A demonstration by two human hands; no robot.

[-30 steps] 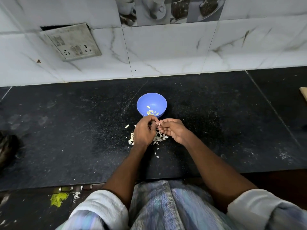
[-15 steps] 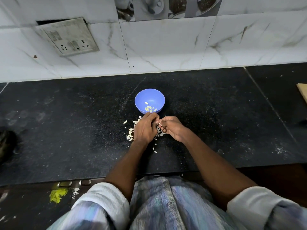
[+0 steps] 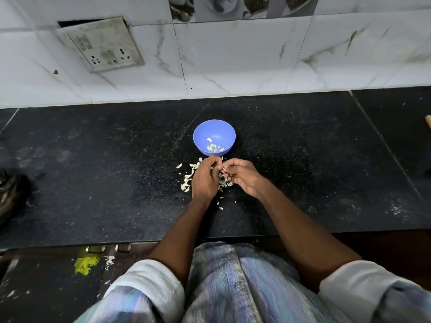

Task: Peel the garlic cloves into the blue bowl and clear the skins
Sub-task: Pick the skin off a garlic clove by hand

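My left hand (image 3: 204, 180) and right hand (image 3: 242, 174) pinched a clove (image 3: 223, 169) between curled fingers — just before the bowl (image 3: 221, 128), above skins (image 3: 186, 185) littering the table (image 3: 93, 183).

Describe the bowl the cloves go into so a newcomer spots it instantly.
On the black countertop below the white tiled wall, look just beyond the two hands. The blue bowl sits there, the only round, coloured thing, with a few pale cloves inside.

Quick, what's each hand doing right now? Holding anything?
Left hand: fingers curled, apparently round a garlic clove, though the clove itself is hidden.
Right hand: fingers pinch a small pale bit of garlic skin.
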